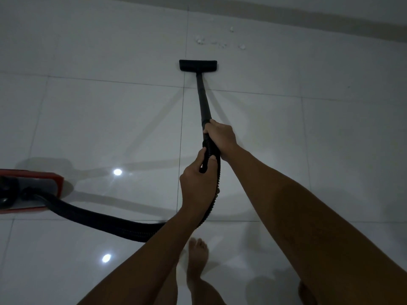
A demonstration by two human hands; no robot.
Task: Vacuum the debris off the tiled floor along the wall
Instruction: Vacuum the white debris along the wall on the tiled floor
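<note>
No text, label, brand, number or sign is showing legibly anywhere in the view; the red vacuum body (33, 190) sitting at nine o'clock is displaying no readable marking on its visible faces.
</note>
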